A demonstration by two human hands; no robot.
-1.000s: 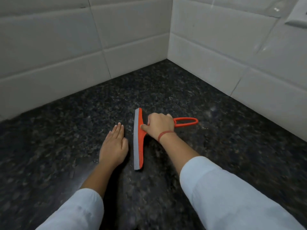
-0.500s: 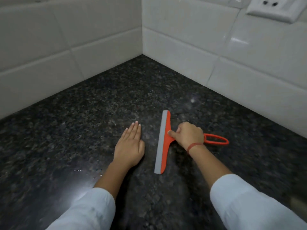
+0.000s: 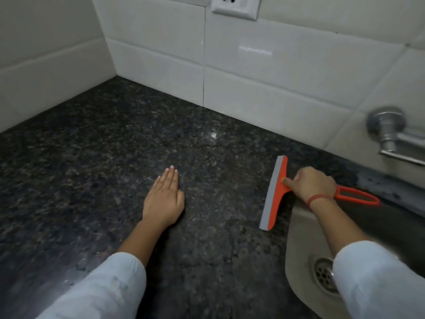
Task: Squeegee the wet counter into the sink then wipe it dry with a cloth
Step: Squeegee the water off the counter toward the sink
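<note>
Head view, read left to right. Left grip (image 3: 164,202) lies flat on the dark speckled surface (image 3: 103,157), fingers straight and released, holding nothing. Faint wet streaks seem to glint on the surface between the two arms. The orange squeegee (image 3: 274,194) rests its grey blade on the surface just beside the sink rim. Right grip (image 3: 312,185) is clenched round its handle, which reaches out over the sink (image 3: 299,249). The drain (image 3: 324,275) lies lower right and the tap (image 3: 386,127) upper right. Judged stage: one squeegee stroke is at its sink end. Some wetness probably remains to clear. Drying is not yet begun, and no cloth is in view.
</note>
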